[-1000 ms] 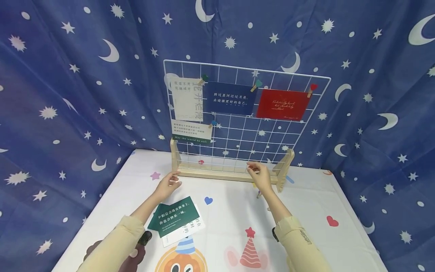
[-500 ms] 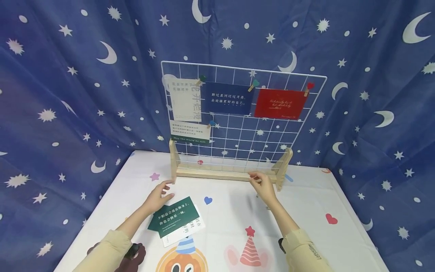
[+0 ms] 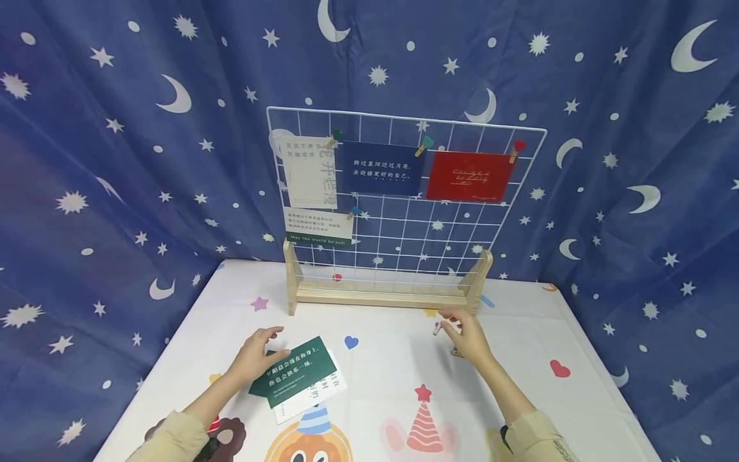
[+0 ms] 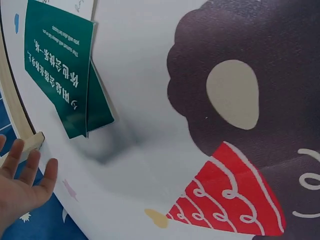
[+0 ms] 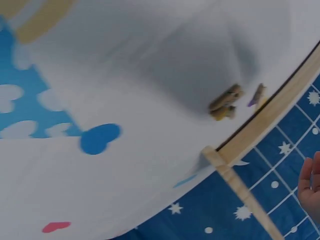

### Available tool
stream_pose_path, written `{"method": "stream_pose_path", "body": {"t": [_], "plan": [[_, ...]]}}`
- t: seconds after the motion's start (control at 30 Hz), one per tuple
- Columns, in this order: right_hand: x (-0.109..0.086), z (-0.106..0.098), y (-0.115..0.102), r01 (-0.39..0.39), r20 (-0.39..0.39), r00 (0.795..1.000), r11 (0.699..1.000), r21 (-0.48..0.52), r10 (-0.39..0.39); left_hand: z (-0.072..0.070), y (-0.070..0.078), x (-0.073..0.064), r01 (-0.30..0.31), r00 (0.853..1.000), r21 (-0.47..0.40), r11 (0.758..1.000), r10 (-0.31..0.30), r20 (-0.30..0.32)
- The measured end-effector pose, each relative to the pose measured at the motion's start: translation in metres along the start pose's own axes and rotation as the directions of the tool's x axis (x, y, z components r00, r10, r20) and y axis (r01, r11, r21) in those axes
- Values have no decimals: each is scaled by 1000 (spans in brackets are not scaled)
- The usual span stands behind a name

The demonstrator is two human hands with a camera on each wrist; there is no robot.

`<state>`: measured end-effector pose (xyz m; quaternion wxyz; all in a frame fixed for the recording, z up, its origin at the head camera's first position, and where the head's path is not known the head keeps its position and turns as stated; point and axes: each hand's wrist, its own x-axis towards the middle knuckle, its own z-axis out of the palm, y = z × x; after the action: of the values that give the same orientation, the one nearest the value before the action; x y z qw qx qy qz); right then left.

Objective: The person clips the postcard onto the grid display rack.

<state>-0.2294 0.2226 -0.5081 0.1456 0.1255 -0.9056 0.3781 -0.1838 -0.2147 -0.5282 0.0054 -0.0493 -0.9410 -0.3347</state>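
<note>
Over a small stack of cards, my left hand hovers with its fingers spread and relaxed, close to the top green card. A second green card and a white card peek out beneath it. The right hand is above the table in front of the rack, thumb and index finger apart. Small wooden clothespins lie under and beside it: one clothespin left of the fingertips, another clothespin partly behind the hand. The right wrist view shows a clothespin resting on the cloth, with only fingertips at the edge.
A white wire grid stands upright in a wooden base at the back. Clothespins hold a white card, a blue card, a red card and a white-and-green card on it. A starry blue curtain surrounds the table.
Both hands have come back from the rack's base: the left to over the green card, the right down and slightly rightward to the clothespins. The head view has shifted a little.
</note>
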Motion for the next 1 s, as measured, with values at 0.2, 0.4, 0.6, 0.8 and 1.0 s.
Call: {"method": "stream_pose_path", "body": {"t": [0.2,0.4,0.6,0.8,1.0], "plan": [[-14,-9,13,-9,38,999,999,-42,11,2,-5,-6,13,996,101,995,-22,84],[-24,-23,23,-18,38,999,998,-66,21,3,-6,-10,-5,997,134,991,-6,80],[-33,-29,31,-55,21,998,994,-99,57,5,-7,-14,-53,991,181,982,30,129],[-37,-32,41,-65,31,997,991,-118,69,9,-13,-19,-56,980,227,972,9,201],[-42,-37,51,-87,73,993,986,-139,98,17,-20,-24,-32,985,235,972,-10,174]]}}
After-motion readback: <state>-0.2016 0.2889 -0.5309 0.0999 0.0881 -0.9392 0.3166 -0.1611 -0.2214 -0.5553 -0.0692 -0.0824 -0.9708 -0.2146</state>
